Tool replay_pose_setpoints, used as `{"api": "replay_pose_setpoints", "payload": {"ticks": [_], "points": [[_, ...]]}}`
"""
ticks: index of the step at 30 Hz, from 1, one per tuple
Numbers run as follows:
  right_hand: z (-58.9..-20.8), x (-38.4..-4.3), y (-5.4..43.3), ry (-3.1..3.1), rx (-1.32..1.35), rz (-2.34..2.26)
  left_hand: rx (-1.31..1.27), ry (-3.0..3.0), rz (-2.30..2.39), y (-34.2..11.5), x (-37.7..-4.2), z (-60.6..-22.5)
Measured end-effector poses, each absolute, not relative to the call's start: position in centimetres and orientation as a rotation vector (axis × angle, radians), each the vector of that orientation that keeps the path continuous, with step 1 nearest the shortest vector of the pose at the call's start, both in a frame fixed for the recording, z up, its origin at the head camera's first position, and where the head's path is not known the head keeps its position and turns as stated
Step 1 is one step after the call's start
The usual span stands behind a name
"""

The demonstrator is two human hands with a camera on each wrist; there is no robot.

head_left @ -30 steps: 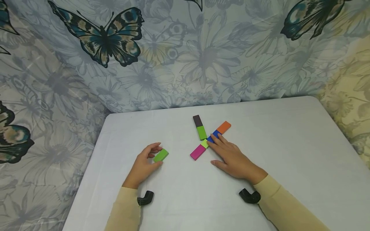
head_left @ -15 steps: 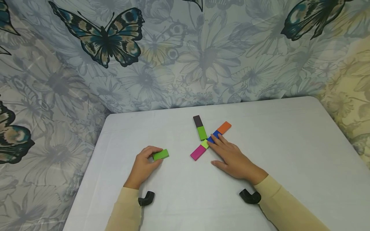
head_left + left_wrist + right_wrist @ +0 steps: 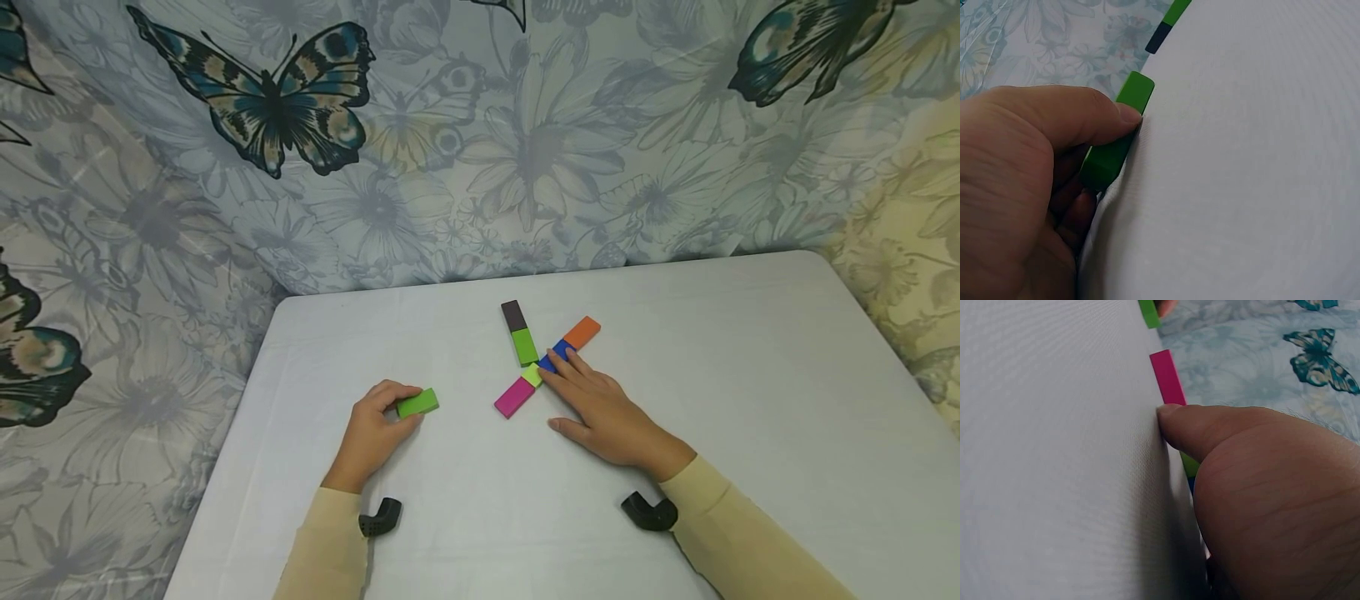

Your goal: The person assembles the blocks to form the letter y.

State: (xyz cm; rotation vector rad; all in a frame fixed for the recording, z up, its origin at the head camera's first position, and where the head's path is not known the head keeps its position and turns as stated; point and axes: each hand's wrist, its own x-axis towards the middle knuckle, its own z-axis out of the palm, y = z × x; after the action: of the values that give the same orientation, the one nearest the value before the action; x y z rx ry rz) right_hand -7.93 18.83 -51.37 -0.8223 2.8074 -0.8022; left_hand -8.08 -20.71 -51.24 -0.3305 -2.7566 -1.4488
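Observation:
A loose green block [image 3: 417,403] lies on the white table, pinched between the thumb and fingers of my left hand [image 3: 375,429]; the left wrist view shows the thumb along the side of this green block [image 3: 1113,153]. My right hand [image 3: 615,417] lies with its fingers spread, the fingertips on a blue block [image 3: 553,356]. An orange block [image 3: 582,332] extends that blue one up and to the right. Down and to the left follow a lime block [image 3: 532,375] and a magenta block [image 3: 514,397]. Another green block [image 3: 524,347] and a dark brown block [image 3: 513,315] form an arm leading away from the middle.
The white-covered table [image 3: 750,375] ends at a back edge against a butterfly-and-flower cloth [image 3: 525,150]. A black wrist-worn piece [image 3: 379,517] sits by the left sleeve, and a similar black piece [image 3: 649,511] by the right sleeve.
The left fingers have closed in on the loose green block, which has turned slightly to lie more level. The right hand and the joined blocks have stayed in place.

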Motion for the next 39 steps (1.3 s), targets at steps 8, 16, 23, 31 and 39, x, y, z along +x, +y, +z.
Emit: {"api": "replay_pose_setpoints", "payload": {"ticks": [8,16,23,31,39], "points": [[-51.5,-7.8,18.8,2.817,-0.83,-0.799,-0.352,-2.665,-1.542,-20.0,-7.8,-50.9],[-51.4,-7.9,18.7,2.817,-0.817,-0.796,-0.372,-2.586,-1.595,-18.3,-7.5,-50.4],[-51.2,-7.9,18.7,2.811,-0.808,-0.792,-0.307,-2.581,-1.584,-17.0,-7.4,-50.3],[-51.2,-7.9,18.7,2.809,-0.806,-0.796,-0.378,-2.567,-1.667,-15.5,-6.8,-50.4],[-51.3,-7.9,18.8,2.81,-0.813,-0.793,-0.472,-2.587,-1.656,-13.9,-6.1,-50.6]]}}
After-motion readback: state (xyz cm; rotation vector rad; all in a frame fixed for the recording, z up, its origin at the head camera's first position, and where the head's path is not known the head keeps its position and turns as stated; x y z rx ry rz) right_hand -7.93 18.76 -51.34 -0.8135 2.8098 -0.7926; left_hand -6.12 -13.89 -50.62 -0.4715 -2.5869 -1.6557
